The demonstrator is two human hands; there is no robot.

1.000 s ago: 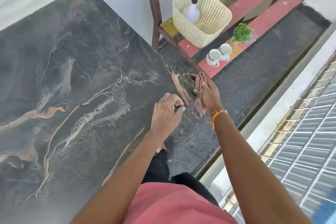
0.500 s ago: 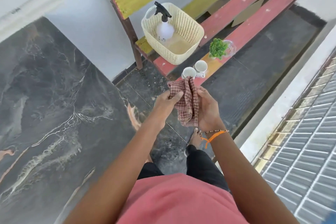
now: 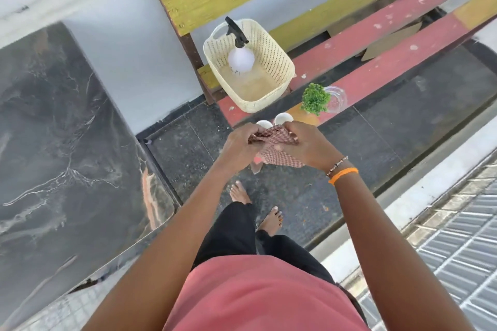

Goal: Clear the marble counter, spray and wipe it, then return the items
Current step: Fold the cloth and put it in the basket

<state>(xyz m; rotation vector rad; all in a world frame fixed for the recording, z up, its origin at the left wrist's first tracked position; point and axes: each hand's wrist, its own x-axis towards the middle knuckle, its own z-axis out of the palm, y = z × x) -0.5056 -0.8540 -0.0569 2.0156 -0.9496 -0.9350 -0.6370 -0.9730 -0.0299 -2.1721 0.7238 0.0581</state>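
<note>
Both hands are up in front of the body, away from the marble counter (image 3: 67,142), which lies bare at the left. The left hand (image 3: 236,146) and the right hand (image 3: 309,146) each grip an edge of the checked cloth (image 3: 274,150), fingers curled round it, so that it bunches between them and a tail hangs below; this looks like folding or gathering it before putting it away, which suggests that the wiping is done. The cream basket (image 3: 279,62) sits on the painted bench (image 3: 390,43) further off, with the spray bottle (image 3: 240,55) standing inside against its far left wall, probably parked there to free the hands. Beside the basket, near the bench edge, stand two white cups (image 3: 283,117), partly hidden by the hands, and to their right a small green plant (image 3: 314,98) with a clear glass dish (image 3: 336,95) just beside it. They seem set aside there to leave the counter free, and still wait to go back
</note>
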